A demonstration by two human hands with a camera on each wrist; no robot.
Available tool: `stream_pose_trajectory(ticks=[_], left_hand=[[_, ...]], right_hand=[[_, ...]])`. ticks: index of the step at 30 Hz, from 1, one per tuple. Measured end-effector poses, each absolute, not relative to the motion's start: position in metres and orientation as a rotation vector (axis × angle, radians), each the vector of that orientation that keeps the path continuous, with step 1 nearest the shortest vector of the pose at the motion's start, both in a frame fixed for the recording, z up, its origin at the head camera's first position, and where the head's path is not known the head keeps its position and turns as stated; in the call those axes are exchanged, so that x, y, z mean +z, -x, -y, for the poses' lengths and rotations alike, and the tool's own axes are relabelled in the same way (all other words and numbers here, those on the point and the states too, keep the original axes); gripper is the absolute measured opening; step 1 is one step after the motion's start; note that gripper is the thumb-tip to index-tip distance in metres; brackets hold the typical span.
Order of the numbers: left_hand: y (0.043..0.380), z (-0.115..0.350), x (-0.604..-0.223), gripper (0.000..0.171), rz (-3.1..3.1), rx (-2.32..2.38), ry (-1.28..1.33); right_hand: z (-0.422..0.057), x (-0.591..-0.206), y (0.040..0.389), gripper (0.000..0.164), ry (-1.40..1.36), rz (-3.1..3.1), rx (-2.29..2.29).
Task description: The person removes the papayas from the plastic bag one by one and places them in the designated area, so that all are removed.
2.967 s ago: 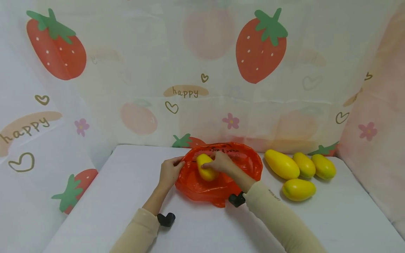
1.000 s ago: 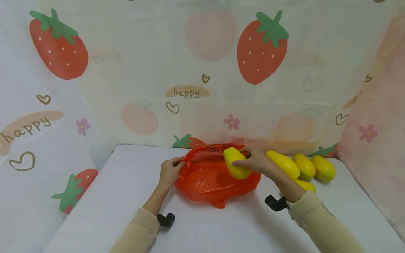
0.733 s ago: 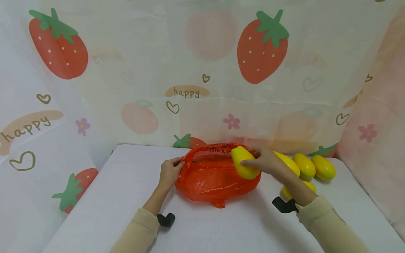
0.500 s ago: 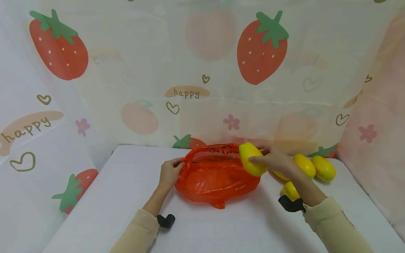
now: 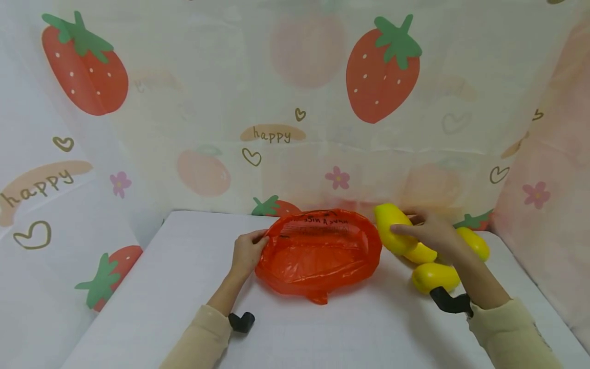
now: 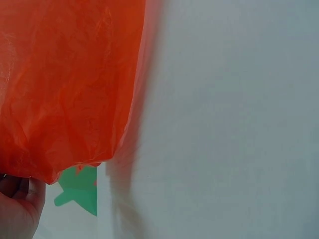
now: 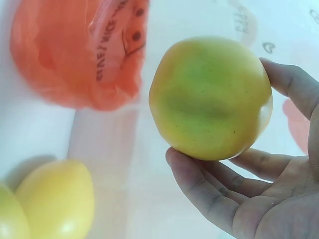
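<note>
A red plastic bag point(image 5: 318, 264) lies on the white table with its mouth spread open. My left hand point(image 5: 246, 253) pinches the left edge of the bag's mouth; in the left wrist view its fingers point(image 6: 36, 191) show at the corner of the red plastic. To the right of the bag, my right hand point(image 5: 435, 233) grips a yellow mango point(image 5: 392, 229) above the table, thumb on the near side. The right wrist view shows the mango's greenish end point(image 7: 207, 94) between thumb and fingers. Beneath and beyond this hand lie other yellow mangoes point(image 5: 435, 278), partly hidden by it.
One more mango point(image 5: 475, 244) lies at the back right of the table point(image 5: 207, 225). A printed cloth point(image 5: 295, 174) with strawberries stands upright right behind the table, with cloth walls at both sides. Black camera mounts point(image 5: 241, 322) sit on both wrists.
The right hand has lifted the mango out of the bag and carried it rightward, over the other mangoes. The left hand stays on the bag's edge.
</note>
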State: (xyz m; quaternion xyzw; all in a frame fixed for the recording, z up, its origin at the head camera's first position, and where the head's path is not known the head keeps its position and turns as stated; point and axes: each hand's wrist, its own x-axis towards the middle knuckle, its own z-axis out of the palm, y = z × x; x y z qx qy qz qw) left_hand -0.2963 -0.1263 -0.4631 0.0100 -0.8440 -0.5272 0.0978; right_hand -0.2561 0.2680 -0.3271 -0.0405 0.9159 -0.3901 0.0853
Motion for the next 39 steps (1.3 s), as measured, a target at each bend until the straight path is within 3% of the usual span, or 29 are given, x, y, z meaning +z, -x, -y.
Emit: stream_pose_trajectory(ticks=[5, 39], left_hand=[[0.296, 0.126, -0.463, 0.028, 2.496, -1.560, -0.034], [0.294, 0.127, -0.462, 0.028, 2.517, -1.560, -0.056]], right_hand=[[-0.280, -0.324, 0.250, 0.077, 0.147, -2.793, -1.105], [-0.388, -0.354, 0.218, 0.088, -0.136, -2.801, -0.948]])
